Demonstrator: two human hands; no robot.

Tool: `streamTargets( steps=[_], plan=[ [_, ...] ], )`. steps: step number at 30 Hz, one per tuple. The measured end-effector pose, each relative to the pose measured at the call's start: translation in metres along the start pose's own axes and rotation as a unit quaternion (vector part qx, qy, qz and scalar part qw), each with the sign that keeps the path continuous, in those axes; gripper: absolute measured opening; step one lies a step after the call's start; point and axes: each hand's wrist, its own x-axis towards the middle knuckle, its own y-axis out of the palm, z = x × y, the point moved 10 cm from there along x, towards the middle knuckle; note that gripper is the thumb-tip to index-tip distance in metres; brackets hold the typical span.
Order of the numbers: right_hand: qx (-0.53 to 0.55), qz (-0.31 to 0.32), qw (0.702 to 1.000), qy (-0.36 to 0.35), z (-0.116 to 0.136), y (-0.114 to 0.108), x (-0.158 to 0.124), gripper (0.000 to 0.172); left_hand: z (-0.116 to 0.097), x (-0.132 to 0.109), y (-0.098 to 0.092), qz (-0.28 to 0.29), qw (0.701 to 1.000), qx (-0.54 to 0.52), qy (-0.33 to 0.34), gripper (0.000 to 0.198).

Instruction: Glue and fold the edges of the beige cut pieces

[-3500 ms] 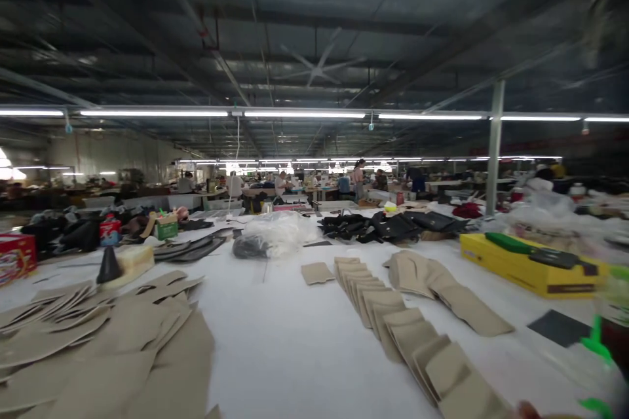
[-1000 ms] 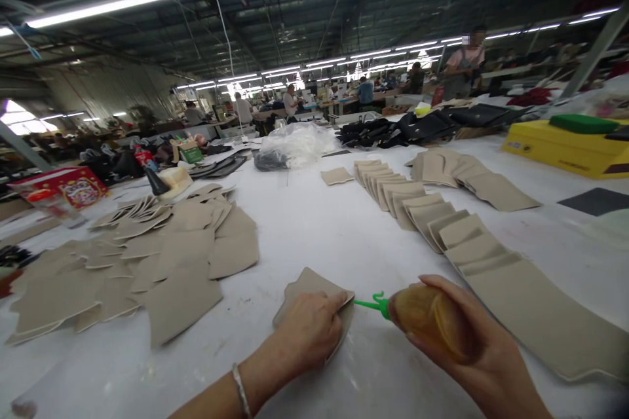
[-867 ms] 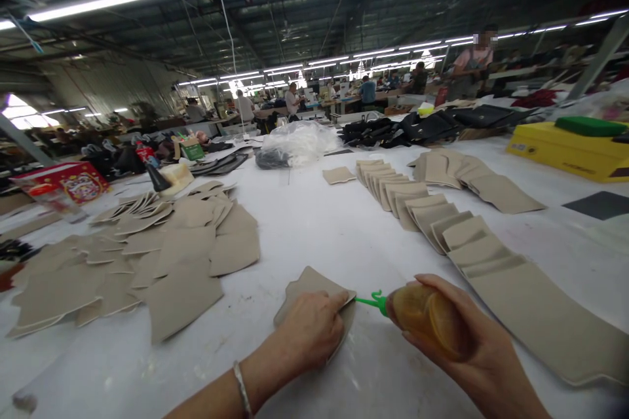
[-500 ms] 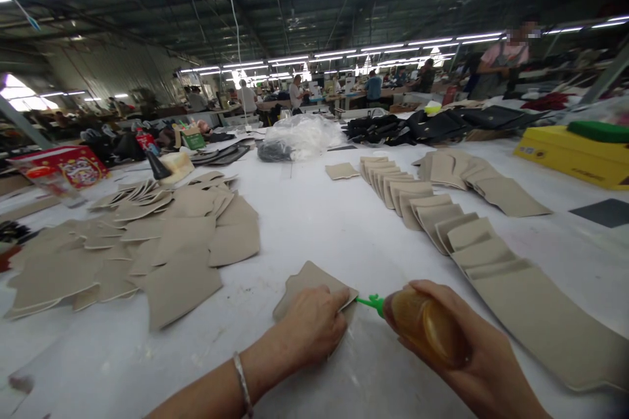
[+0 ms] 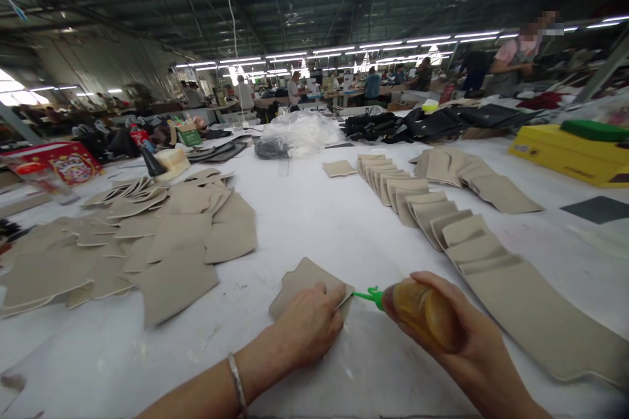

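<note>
A flat beige panel (image 5: 304, 280), like leather or faux leather with a pale edge, lies on the white table in front of me. My left hand (image 5: 310, 321) grips it near its right corner, index finger stretched along the top; the thumb is mostly hidden. In my right hand (image 5: 464, 327) is a squeeze bottle (image 5: 425, 314) of amber liquid, tipped on its side with the fingers wrapped round it. Its thin green nozzle (image 5: 366, 295) points left, and the tip meets the panel's right corner edge.
Loose beige panels (image 5: 181, 236) are heaped on the left. An overlapping row of panels (image 5: 427, 209) runs down the right. Clear plastic wrap (image 5: 304, 134), black pieces (image 5: 393, 126) and a yellow box (image 5: 565, 154) lie farther back. People work in the background.
The view has shifted slightly. Both hands keep nearly the same pose, with the nozzle tip still at the panel's corner.
</note>
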Motion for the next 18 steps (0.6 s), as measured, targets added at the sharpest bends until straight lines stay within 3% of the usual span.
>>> streamTargets(
  steps=[4,10,15,18],
  plan=[
    [0.008,0.023,1.000,0.008,-0.0043,0.0030,-0.0019,0.049,-0.0013,-0.0009,0.0011,0.008,1.000,0.005,0.002,0.039],
    [0.011,-0.021,1.000,0.015,-0.0097,-0.0058,0.0002,0.044,-0.0013,-0.0008,-0.0001,0.004,1.000,0.012,0.014,0.040],
    [0.020,0.022,1.000,0.009,-0.0094,0.0018,-0.0034,0.048,-0.0011,-0.0024,0.0002,0.011,1.000,0.013,0.019,0.039],
    [0.025,0.006,1.000,0.013,-0.0087,-0.0014,-0.0014,0.044,-0.0016,-0.0026,0.0006,0.013,1.000,0.013,0.020,0.040]
  ],
)
